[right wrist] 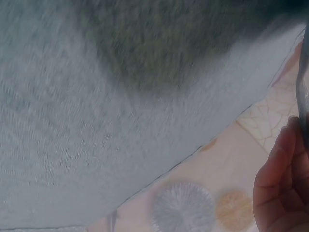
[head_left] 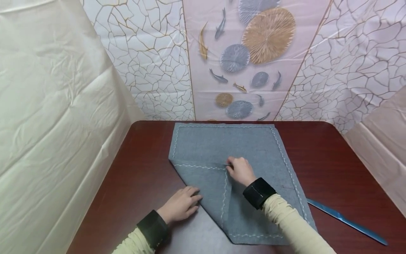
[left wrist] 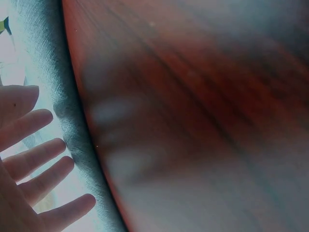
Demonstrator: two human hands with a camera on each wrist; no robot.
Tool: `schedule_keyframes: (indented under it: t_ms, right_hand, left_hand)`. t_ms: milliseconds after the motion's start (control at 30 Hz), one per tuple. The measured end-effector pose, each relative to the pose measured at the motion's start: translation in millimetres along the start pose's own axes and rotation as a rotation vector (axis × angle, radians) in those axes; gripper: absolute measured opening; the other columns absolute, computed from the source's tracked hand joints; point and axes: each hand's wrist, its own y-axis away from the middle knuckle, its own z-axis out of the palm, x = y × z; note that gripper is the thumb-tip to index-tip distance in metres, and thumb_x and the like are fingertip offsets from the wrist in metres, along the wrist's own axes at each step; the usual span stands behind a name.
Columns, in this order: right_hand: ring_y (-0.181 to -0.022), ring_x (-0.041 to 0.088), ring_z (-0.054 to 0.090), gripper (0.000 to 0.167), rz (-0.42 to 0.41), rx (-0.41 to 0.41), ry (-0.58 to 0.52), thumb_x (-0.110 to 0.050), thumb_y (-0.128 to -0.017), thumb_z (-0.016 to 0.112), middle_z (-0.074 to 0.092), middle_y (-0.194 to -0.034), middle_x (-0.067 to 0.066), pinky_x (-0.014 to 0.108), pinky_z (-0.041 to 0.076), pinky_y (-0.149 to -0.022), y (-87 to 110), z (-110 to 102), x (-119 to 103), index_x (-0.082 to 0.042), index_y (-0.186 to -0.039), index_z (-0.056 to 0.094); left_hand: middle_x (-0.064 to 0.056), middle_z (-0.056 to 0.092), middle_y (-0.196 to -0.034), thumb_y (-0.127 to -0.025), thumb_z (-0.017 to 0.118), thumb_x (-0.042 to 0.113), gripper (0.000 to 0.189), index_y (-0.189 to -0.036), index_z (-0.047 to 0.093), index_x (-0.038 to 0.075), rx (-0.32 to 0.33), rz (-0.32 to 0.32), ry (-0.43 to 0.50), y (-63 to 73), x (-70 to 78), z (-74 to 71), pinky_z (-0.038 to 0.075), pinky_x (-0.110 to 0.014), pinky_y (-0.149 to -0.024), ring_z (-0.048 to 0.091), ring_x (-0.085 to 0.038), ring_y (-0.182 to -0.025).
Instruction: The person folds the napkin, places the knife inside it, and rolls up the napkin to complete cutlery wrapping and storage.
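A grey-blue cloth (head_left: 253,144) with white zigzag stitching along its edges lies on the table, its near left corner folded diagonally over toward the middle. My right hand (head_left: 241,170) pinches the tip of that folded corner between thumb and fingers. In the right wrist view, fingers (right wrist: 282,169) of this hand hold the cloth's edge. At the diagonal fold, my left hand (head_left: 181,204) rests on the table with spread fingers, their tips against the folded edge. The left wrist view shows those fingers (left wrist: 43,159) extended beside the cloth fold (left wrist: 77,130).
A blue knife-shaped thing (head_left: 347,220) lies right of the cloth, its far end at the cloth's edge. The dark red-brown table (head_left: 142,162) has patterned sheeting (head_left: 158,63) behind it and a cream curtain (head_left: 57,106) on the left.
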Motion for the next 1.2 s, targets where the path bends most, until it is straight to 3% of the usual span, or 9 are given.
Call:
schedule_keyframes:
  t_ms: [667, 967, 1200]
  right_hand:
    - [-0.051, 0.013, 0.047, 0.012, 0.022, 0.023, 0.066, 0.000, -0.076, 0.067, 0.054, -0.060, 0.002, 0.033, 0.040, -0.050, -8.9, -14.5, 25.5, -0.005, -0.072, 0.058]
    - [-0.055, 0.018, 0.053, 0.007, 0.039, 0.026, 0.096, -0.001, -0.078, 0.067, 0.057, -0.064, 0.006, 0.035, 0.042, -0.053, -11.5, -21.3, 32.8, -0.004, -0.077, 0.061]
    - [-0.060, 0.021, 0.055, 0.006, 0.035, 0.048, 0.135, -0.001, -0.077, 0.067, 0.059, -0.068, 0.007, 0.038, 0.044, -0.056, -13.7, -24.7, 41.9, -0.004, -0.077, 0.063]
  left_hand:
    - [-0.012, 0.051, -0.123, -0.088, 0.059, 0.024, 0.035, -0.119, 0.059, 0.008, 0.036, 0.033, -0.032, -18.8, 4.8, 4.8, 0.042, -0.038, -0.087, 0.049, -0.023, -0.111]
    - [-0.009, 0.049, -0.127, -0.090, 0.056, 0.027, 0.036, -0.121, 0.058, 0.010, -0.047, -0.024, -0.077, -33.6, 10.6, 3.9, 0.041, -0.040, -0.088, 0.045, -0.022, -0.117]
    - [-0.008, 0.048, -0.129, -0.090, 0.056, 0.030, 0.037, -0.122, 0.058, 0.013, -0.066, -0.044, -0.101, -40.4, 11.4, 6.5, 0.041, -0.040, -0.088, 0.044, -0.022, -0.118]
